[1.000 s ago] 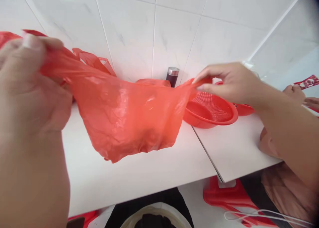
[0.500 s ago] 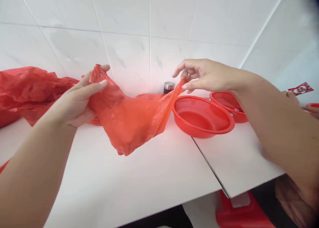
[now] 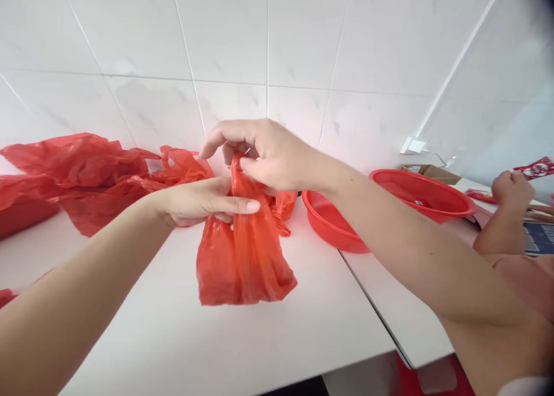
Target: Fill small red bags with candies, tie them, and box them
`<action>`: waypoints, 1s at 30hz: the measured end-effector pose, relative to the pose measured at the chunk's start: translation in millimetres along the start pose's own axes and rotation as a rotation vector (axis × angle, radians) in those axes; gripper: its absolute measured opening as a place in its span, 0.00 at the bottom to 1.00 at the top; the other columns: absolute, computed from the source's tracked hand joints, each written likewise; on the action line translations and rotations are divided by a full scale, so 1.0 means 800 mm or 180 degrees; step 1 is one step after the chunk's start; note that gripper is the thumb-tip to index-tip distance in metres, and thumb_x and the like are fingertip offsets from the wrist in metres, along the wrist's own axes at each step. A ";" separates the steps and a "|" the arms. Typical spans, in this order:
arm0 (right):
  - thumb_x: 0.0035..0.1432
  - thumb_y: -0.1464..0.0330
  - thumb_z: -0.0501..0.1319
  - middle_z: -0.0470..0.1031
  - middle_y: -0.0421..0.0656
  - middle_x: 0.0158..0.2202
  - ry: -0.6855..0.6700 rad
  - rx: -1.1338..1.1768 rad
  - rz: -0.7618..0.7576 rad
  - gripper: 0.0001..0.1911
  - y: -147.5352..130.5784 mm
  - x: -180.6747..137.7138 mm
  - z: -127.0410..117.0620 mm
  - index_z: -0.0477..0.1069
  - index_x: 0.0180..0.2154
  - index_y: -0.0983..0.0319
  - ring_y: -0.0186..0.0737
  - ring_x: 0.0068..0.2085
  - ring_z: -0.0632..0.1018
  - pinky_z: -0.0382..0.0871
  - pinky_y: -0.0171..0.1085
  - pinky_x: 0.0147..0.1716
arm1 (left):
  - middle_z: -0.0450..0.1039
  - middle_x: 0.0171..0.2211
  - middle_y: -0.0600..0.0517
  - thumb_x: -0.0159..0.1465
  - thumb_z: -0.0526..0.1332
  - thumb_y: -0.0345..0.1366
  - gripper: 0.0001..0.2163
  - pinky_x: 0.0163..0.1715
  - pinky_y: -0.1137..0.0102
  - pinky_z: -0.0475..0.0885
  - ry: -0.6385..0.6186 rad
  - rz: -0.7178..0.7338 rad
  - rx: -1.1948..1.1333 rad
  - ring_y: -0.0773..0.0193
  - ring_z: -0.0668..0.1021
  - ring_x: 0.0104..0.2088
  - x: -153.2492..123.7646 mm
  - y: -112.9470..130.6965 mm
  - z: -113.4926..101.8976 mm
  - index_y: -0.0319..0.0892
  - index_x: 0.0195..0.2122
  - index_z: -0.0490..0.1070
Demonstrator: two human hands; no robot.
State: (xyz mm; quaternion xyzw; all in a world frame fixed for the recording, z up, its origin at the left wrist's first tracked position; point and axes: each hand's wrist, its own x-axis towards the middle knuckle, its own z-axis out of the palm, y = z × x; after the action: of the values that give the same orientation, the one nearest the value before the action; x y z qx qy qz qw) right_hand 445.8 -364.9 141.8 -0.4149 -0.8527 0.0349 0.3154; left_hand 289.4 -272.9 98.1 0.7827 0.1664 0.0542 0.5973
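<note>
Both the left hand (image 3: 203, 202) and right hand (image 3: 259, 153) pinch a crinkled, thin red plastic bag (image 3: 244, 257).

At centre, a bag (image 3: 244, 263) rests on the counter (image 3: 216, 344). A heap of bags (image 3: 82, 176) lies to its left, a near basket (image 3: 333, 231) to its right, a far basket (image 3: 422, 191) beyond, and the wall (image 3: 303, 38) behind.

Red bag (image 3: 244, 257) top hidden in right hand (image 3: 264, 156), colander (image 3: 331, 225) partly behind forearm, bag pile (image 3: 73, 171) cropped left
</note>
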 end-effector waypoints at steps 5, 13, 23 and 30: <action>0.60 0.76 0.54 0.71 0.39 0.50 0.0317 0.0910 0.0442 0.17 0.023 -0.021 0.028 0.66 0.49 0.56 0.34 0.45 0.76 0.74 0.35 0.43 | 0.75 0.33 0.50 0.62 0.61 0.48 0.14 0.20 0.74 0.62 0.0428 -0.0134 0.0329 0.66 0.72 0.26 -0.002 -0.004 0.015 0.44 0.38 0.79; 0.59 0.70 0.62 0.72 0.37 0.34 0.0031 0.2060 0.0968 0.16 0.060 -0.062 0.061 0.62 0.49 0.59 0.32 0.37 0.77 0.74 0.37 0.41 | 0.62 0.18 0.56 0.63 0.60 0.48 0.14 0.19 0.75 0.63 0.0474 -0.0348 -0.0185 0.71 0.65 0.18 -0.006 -0.022 0.011 0.41 0.31 0.73; 0.62 0.67 0.60 0.73 0.41 0.44 0.1297 0.1130 0.0570 0.11 0.009 -0.089 0.086 0.68 0.47 0.56 0.37 0.48 0.73 0.67 0.40 0.48 | 0.70 0.24 0.54 0.61 0.61 0.42 0.10 0.26 0.74 0.69 0.0781 0.0283 0.0791 0.67 0.72 0.26 -0.011 -0.025 0.000 0.43 0.31 0.76; 0.68 0.59 0.50 0.72 0.40 0.37 0.1326 0.2489 0.1316 0.16 0.068 -0.071 0.122 0.67 0.52 0.58 0.34 0.34 0.74 0.70 0.37 0.38 | 0.73 0.26 0.55 0.51 0.53 0.24 0.08 0.24 0.74 0.68 0.1395 0.0793 0.1751 0.64 0.77 0.29 0.010 -0.042 0.022 0.43 0.26 0.68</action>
State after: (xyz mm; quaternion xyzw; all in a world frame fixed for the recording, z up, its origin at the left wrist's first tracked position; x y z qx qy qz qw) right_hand 453.9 -351.6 17.7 -0.4242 -0.5943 0.3307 0.5979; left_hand 295.2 -279.0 60.3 0.8980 0.2021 0.2461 0.3036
